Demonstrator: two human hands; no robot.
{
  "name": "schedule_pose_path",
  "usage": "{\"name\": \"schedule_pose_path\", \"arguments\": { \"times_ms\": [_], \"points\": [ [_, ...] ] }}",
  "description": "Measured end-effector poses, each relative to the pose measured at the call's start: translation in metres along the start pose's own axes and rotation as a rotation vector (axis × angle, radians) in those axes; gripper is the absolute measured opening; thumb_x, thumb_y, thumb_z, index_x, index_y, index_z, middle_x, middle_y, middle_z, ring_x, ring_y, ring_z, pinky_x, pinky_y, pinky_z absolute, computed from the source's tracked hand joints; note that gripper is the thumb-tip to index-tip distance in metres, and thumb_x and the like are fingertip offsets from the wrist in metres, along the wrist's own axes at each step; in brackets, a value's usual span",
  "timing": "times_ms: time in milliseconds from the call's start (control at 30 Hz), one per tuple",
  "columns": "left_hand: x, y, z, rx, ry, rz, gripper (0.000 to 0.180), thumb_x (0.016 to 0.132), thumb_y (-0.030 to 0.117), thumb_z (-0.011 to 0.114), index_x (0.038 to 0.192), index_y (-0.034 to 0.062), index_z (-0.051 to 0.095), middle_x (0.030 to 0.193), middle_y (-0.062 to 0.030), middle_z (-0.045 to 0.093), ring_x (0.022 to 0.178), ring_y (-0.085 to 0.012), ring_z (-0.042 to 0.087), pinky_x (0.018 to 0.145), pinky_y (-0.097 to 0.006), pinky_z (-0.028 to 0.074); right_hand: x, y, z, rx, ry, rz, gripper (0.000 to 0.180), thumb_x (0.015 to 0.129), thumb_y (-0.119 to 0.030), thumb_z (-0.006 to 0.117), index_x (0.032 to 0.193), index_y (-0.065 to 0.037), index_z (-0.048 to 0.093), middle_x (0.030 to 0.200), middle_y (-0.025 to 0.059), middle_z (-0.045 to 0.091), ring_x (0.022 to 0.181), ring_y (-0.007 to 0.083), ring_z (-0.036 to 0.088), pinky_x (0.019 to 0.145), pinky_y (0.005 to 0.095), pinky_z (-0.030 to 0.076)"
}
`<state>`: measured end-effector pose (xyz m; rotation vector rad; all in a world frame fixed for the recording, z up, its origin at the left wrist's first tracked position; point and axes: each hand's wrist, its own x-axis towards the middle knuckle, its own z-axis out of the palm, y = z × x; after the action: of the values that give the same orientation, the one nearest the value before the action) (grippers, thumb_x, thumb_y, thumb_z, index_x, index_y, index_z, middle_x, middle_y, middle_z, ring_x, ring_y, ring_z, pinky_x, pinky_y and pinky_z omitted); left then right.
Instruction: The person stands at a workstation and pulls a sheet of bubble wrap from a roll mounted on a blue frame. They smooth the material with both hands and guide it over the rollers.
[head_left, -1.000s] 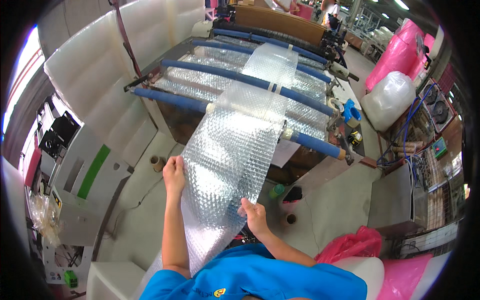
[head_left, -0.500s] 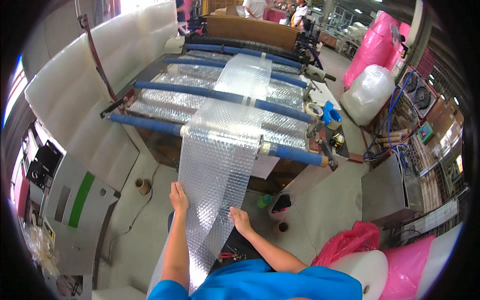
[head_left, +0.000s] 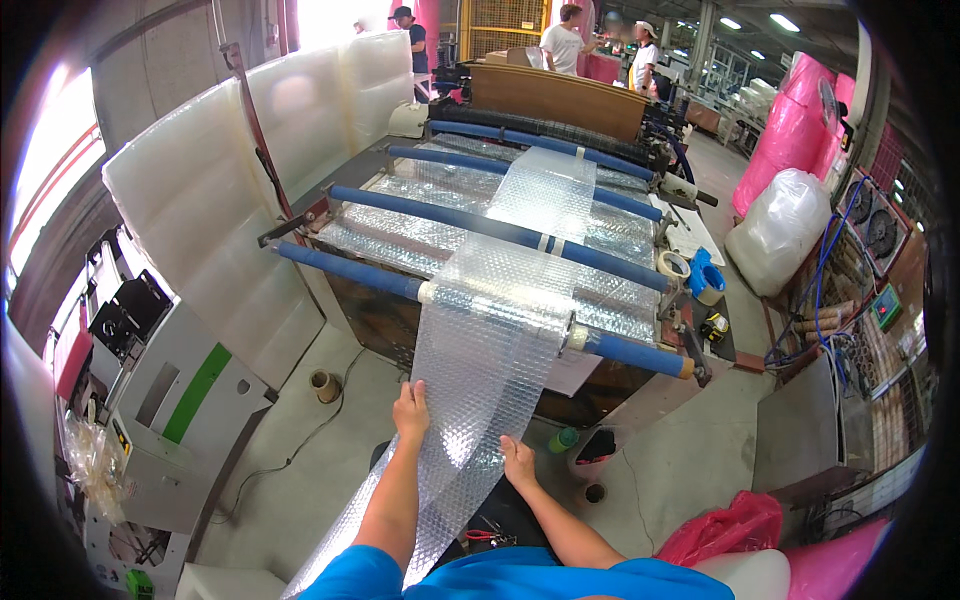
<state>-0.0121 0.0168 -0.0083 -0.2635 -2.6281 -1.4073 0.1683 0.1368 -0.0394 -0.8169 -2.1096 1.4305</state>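
Left of the front blue roller [head_left: 350, 270] stands a grey machine panel with a green stripe [head_left: 195, 395]; a brown cardboard tube [head_left: 323, 385] rests on the floor, on the near side of the roller's left part. In front of the roller's middle, a worker's left hand [head_left: 410, 410] lightly grasps the left edge of a length of clear bubble wrap [head_left: 480, 350], fingers pointing up toward the roller. The wrap drapes over the roller and slants down between the forearms to the lower left, its rows of raised bubbles glinting silver; it looks thin, supple and untorn. The right hand [head_left: 517, 460], farther from the roller than the left, pinches the opposite edge, thumb uppermost. The step in hand appears to be guiding the sheet by its edges, and the next move seems to call for even tension from both hands. A green bottle [head_left: 563, 440] stands below the roller's right part, and a blue tape roll [head_left: 707, 275] sits behind its right end.
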Motion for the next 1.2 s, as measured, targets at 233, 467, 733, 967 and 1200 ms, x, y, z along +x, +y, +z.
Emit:
{"name": "schedule_pose_path", "arguments": {
  "times_ms": [233,467,733,967,1200],
  "points": [
    [-0.007,-0.008,-0.005,-0.01,-0.032,-0.025,0.044,0.082,0.047,0.037,0.078,0.0037,0.047,0.066,-0.0207,0.053,0.067,-0.0405,0.051,0.057,-0.045,0.037,-0.007,0.008,0.001,0.012,-0.032,-0.033,0.04,0.082,-0.037,0.045,0.071,0.0,0.055,0.061,0.0134,0.056,0.058,0.0234,0.056,0.056,0.0331,0.042],
    [0.019,0.024,-0.005,0.016,-0.067,0.028,0.05,0.083,0.049,0.032,0.085,0.0025,0.049,0.077,-0.0238,0.055,0.076,-0.0429,0.05,0.063,-0.047,0.038,0.016,-0.02,-0.016,0.206,-0.121,-0.016,0.044,0.083,-0.039,0.045,0.067,0.0,0.054,0.058,0.0031,0.052,0.055,0.0103,0.048,0.052,0.0247,0.039],
    [0.084,0.084,-0.001,-0.045,-0.094,0.151,0.052,0.082,0.05,0.03,0.087,0.0024,0.05,0.085,-0.0245,0.054,0.083,-0.0421,0.05,0.069,-0.046,0.038,0.09,-0.069,-0.044,0.234,-0.028,-0.109,0.041,0.082,-0.038,0.049,0.067,0.0,0.056,0.058,0.002,0.052,0.053,0.008,0.047,0.049,0.0229,0.037],
    [0.098,0.126,-0.028,-0.016,-0.142,0.045,0.059,0.071,0.059,0.047,0.088,0.0023,0.051,0.086,-0.0196,0.057,0.084,-0.0356,0.053,0.07,-0.042,0.04,0.115,-0.115,-0.053,0.243,0.121,-0.093,0.039,0.08,-0.036,0.051,0.07,0.001,0.057,0.056,0.0055,0.054,0.052,0.0108,0.05,0.049,0.0264,0.039],
    [0.026,0.055,-0.038,-0.069,-0.214,-0.059,0.068,0.058,0.058,0.062,0.098,0.0042,0.049,0.096,-0.0155,0.057,0.091,-0.0299,0.054,0.078,-0.037,0.04,0.024,-0.077,-0.022,0.031,0.044,-0.012,0.036,0.078,-0.033,0.053,0.062,-0.001,0.057,0.051,0.0044,0.053,0.047,0.01,0.05,0.045,0.0244,0.038]
  ]
}}
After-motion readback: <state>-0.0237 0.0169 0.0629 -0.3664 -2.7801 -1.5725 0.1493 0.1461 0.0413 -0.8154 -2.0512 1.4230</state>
